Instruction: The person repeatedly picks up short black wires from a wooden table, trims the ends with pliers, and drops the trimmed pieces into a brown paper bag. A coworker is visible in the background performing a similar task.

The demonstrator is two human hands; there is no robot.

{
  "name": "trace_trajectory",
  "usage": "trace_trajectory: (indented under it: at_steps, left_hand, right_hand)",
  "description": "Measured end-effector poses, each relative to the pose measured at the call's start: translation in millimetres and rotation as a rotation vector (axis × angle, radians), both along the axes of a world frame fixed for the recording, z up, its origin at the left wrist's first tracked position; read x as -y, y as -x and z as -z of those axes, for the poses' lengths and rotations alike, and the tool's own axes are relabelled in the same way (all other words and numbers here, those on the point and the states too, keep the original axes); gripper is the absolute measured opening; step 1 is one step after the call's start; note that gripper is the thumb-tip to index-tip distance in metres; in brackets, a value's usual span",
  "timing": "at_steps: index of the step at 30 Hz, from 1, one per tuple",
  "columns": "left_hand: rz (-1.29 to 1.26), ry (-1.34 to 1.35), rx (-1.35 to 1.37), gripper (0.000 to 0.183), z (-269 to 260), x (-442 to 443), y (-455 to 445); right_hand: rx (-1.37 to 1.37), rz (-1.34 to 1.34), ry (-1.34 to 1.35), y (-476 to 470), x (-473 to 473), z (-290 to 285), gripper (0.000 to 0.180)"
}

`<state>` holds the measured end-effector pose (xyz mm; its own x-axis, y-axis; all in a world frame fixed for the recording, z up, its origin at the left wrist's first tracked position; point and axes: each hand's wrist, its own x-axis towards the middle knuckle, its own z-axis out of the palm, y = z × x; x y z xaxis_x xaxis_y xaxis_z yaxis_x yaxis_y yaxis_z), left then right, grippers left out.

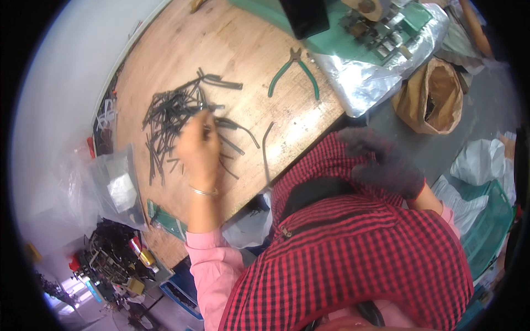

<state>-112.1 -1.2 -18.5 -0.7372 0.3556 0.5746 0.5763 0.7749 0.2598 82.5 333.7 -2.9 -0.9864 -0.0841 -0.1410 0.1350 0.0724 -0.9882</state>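
My left hand (pixel 201 145), bare with a bracelet at the wrist, is over the right side of a heap of short black tubes or cable pieces (pixel 169 109) on the wooden table. It is blurred, its fingers are curled, and its fingertips are hidden, so whether it holds a piece cannot be told. My right hand (pixel 379 163), in a dark glove, hovers blurred over the lap of a red-and-black checked apron (pixel 352 256), its thumb and fingers apart with nothing seen between them. Green-handled cutting pliers (pixel 295 72) lie with handles spread on the table. One bent black strip (pixel 266 153) lies near the table's edge.
Silvery sheeting (pixel 360 82) and metal parts on a green surface lie at the upper right, beside a dark flat object (pixel 306 18). A brown paper bag (pixel 430 97) stands open to the right. Clear plastic bags (pixel 120 186) hang by the left edge; a blue crate (pixel 182 291) is below.
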Motion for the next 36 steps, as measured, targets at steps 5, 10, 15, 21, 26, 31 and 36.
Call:
trace_trajectory:
  at_steps: [5, 10, 15, 21, 26, 31, 36]
  left_hand:
    - [-0.046, -1.222, 0.296, 0.014, -94, 0, 3]
    - [0.181, -1.11, 0.805, 0.028, -82, -7, -57]
    - [0.095, -1.08, 0.977, 0.024, -49, -19, -95]
    - [0.146, -0.919, 1.227, 0.031, -54, -41, -123]
    - [0.259, -0.932, 1.523, 0.04, -66, -65, -126]
    - [0.257, -0.947, 1.621, 0.034, -79, -71, -130]
    - [0.26, -0.919, 1.73, 0.034, -93, -72, -129]
  right_hand:
    - [0.282, 0.107, 0.581, 18, 11, 1, 0.076]
    - [0.011, -0.064, 0.15, 6, 22, 5, 0.073]
    - [-0.241, -0.01, -0.349, 4, 20, 12, 0.063]
    - [-0.288, -0.101, -0.516, 5, 17, -15, 0.061]
    - [-0.467, -0.12, -0.67, 11, 20, -45, 0.053]
    - [-0.593, -0.099, -1.003, 2, 20, -61, 0.05]
    - [-0.671, -0.09, -1.183, -8, 19, -68, 0.043]
